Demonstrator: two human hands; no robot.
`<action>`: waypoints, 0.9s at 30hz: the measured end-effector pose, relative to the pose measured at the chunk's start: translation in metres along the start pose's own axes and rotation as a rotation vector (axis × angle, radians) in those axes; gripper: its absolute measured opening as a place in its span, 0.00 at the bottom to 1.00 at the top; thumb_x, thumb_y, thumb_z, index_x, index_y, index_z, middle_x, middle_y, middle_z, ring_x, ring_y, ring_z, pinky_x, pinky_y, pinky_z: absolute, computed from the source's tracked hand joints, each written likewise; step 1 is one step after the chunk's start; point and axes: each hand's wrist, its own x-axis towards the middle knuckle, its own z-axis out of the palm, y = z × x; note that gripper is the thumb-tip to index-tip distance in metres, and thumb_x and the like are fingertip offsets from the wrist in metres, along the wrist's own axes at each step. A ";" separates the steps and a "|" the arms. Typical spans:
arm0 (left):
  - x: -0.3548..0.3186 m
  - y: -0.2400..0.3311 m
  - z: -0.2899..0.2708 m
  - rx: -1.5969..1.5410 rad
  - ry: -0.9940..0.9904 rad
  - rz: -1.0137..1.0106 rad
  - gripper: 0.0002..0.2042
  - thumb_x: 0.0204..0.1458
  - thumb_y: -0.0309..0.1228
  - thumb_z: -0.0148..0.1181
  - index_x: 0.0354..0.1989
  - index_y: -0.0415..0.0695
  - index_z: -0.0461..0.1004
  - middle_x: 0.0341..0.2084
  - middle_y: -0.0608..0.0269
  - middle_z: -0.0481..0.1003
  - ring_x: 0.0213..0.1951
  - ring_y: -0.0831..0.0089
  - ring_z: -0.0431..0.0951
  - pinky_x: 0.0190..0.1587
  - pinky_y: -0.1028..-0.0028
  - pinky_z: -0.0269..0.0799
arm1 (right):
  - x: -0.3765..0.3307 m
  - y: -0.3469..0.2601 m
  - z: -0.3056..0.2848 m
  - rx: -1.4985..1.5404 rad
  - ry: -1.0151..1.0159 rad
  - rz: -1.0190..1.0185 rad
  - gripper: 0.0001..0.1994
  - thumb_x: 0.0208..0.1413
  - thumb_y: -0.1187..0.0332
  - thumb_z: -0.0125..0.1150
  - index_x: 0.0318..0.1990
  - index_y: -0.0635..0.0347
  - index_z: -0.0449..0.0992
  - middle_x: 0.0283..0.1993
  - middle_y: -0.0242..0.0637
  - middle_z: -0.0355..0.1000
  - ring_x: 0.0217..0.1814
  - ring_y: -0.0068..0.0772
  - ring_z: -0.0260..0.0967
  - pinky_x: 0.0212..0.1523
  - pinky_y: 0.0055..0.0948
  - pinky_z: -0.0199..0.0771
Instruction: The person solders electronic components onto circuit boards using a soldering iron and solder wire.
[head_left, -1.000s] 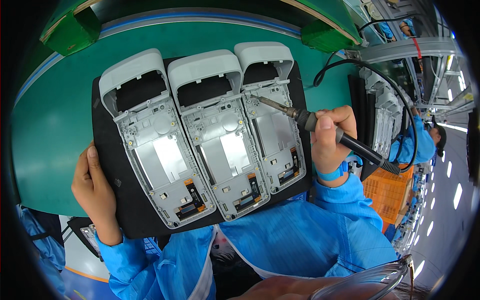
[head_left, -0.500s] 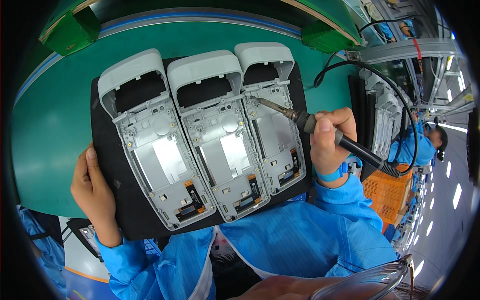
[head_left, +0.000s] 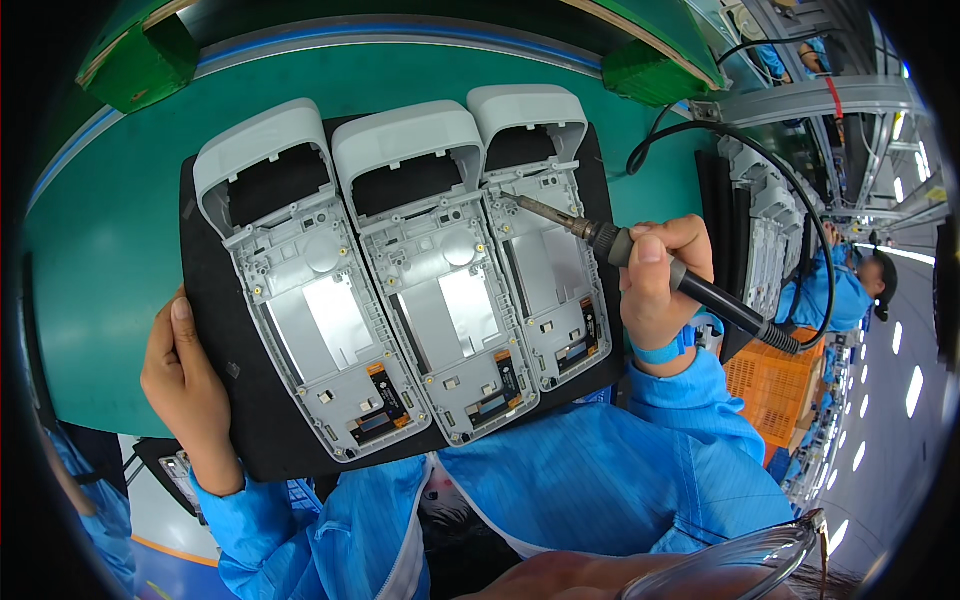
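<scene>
Wrapped around the handle of a soldering iron is my right hand. The iron's tip rests at the upper left part of the right-hand grey plastic housing. Two more such housings, one in the middle and one at the left, lie beside it in a row. All three carry a hooded frame at the far end and a dark and orange flex strip near me. Under them is a black board. My left hand grips the board's left edge, thumb on top, other fingers mostly hidden.
A green mat covers the bench. Green blocks stand at the back. The iron's black cable loops on the right, near stacked grey housings and an orange crate. A co-worker is farther right.
Both my hands, the iron and the housings stay nearly still; the board and housings shift very slightly left. At the lower left edge, another person's blue-sleeved arm has moved.
</scene>
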 end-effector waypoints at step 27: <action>-0.012 0.014 -0.047 -0.129 0.022 0.193 0.10 0.53 0.29 0.48 0.35 0.35 0.73 0.29 0.49 0.74 0.31 0.61 0.76 0.32 0.72 0.70 | 0.135 -0.097 0.037 0.614 0.164 0.128 0.11 0.53 0.60 0.49 0.28 0.59 0.64 0.13 0.30 0.56 0.11 0.19 0.46 0.12 0.20 0.46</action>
